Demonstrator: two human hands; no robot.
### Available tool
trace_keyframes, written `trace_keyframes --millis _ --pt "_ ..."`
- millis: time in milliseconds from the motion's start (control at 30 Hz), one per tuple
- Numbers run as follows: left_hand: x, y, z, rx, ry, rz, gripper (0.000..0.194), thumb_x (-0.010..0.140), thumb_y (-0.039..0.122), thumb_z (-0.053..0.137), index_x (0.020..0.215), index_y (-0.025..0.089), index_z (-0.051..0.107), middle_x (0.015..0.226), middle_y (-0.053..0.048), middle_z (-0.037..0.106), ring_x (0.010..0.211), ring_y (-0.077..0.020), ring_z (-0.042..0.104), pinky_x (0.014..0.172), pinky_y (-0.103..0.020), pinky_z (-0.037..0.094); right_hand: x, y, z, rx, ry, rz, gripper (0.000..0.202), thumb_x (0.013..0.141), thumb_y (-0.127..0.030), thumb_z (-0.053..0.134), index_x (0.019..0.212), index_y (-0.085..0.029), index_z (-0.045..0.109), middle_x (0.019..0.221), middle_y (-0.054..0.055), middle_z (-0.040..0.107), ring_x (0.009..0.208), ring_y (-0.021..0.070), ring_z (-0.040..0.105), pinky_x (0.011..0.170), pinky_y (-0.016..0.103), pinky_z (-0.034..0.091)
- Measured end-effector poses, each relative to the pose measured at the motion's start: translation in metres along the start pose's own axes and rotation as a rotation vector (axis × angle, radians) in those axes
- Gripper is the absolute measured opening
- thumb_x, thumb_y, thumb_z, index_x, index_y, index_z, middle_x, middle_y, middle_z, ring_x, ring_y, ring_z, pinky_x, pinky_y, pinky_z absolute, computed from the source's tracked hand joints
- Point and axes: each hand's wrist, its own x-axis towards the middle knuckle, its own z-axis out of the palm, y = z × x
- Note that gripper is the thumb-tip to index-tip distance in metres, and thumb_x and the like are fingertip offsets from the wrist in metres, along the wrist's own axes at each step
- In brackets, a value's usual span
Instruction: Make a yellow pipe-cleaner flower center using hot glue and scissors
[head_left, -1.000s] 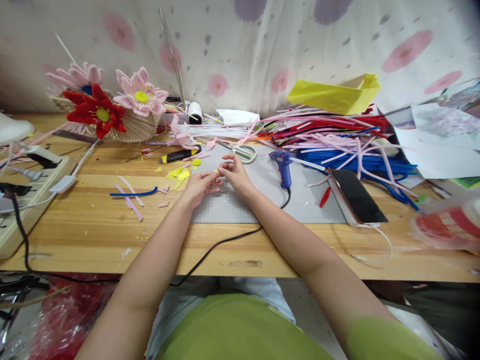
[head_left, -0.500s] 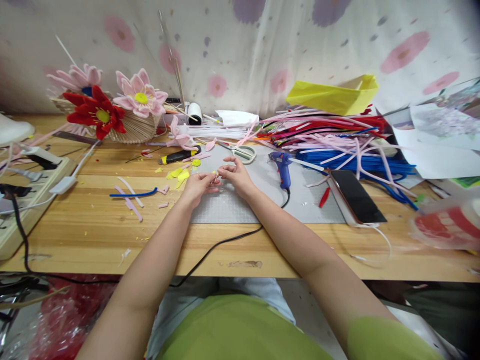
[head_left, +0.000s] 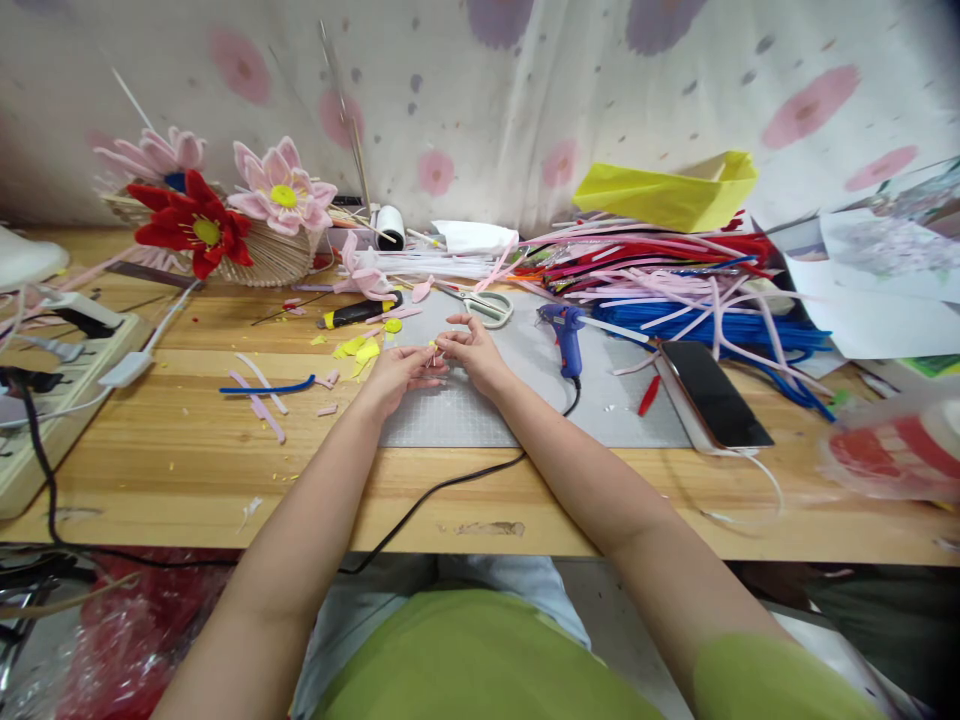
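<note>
Over the left part of the grey cutting mat (head_left: 465, 425), my two hands meet fingertip to fingertip. My left hand (head_left: 397, 378) pinches a tiny piece with a yellow tip (head_left: 433, 345); thin pale strands seem to run from it, too fine to make out. My right hand (head_left: 474, 355) has its thumb and forefinger closed at the same piece, which they largely hide. Yellow scraps (head_left: 361, 350) and a round yellow disc (head_left: 392, 325) lie just left of the hands. Scissors (head_left: 487, 308) rest behind my right hand.
A blue glue gun (head_left: 562, 338) lies on the mat, its black cord (head_left: 427, 492) crossing the table's front. Phone (head_left: 716, 393) and plastic cup (head_left: 896, 450) are at right. Bundled pipe cleaners (head_left: 675, 265) fill the back. Fuzzy flowers (head_left: 199, 225) and a power strip (head_left: 67, 400) are at left.
My left fingers have shifted very slightly toward my right hand, around the small piece. Everything else on the table stays where it was.
</note>
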Motion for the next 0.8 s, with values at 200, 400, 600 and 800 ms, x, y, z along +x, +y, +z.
trace_keyframes --millis 200,400,600,800 --pt "0.001 0.000 0.000 -0.008 0.000 -0.002 0.019 0.067 0.025 0.076 0.073 0.011 0.066 0.070 -0.005 0.067 0.065 -0.0146 0.067 0.057 -0.024 0.054 0.001 0.002 0.000 0.001 -0.001 -0.011 0.059 0.053 -0.036 0.080 0.096 -0.024 0.041 0.073 -0.008 0.062 0.063 0.0085 0.059 0.062 0.023 0.047" --pt "0.000 0.000 0.002 -0.025 0.103 0.051 0.019 0.068 0.026 0.075 0.074 0.011 0.065 0.070 -0.005 0.067 0.067 -0.0139 0.067 0.057 -0.022 0.053 0.003 -0.007 -0.004 -0.067 0.075 0.000 0.052 0.056 -0.035 0.077 0.094 -0.023 0.043 0.075 -0.007 0.059 0.069 0.0089 0.058 0.063 0.023 0.047" --pt "0.002 0.000 0.003 -0.029 0.215 0.122 0.020 0.067 0.028 0.074 0.074 0.011 0.065 0.069 -0.004 0.066 0.070 -0.0142 0.067 0.059 -0.022 0.051 -0.014 -0.059 -0.038 -0.510 -0.221 0.141 0.031 0.068 -0.040 0.071 0.083 -0.017 0.057 0.074 0.000 0.060 0.067 0.0101 0.057 0.062 0.025 0.047" --pt "0.007 -0.006 0.000 -0.042 0.242 0.167 0.017 0.069 0.027 0.070 0.072 0.011 0.065 0.067 -0.003 0.064 0.068 -0.0136 0.066 0.058 -0.022 0.051 -0.060 -0.113 -0.098 -0.841 -0.538 0.465 0.044 0.068 -0.050 0.069 0.093 -0.014 0.066 0.083 0.005 0.067 0.072 0.0127 0.059 0.071 0.028 0.046"
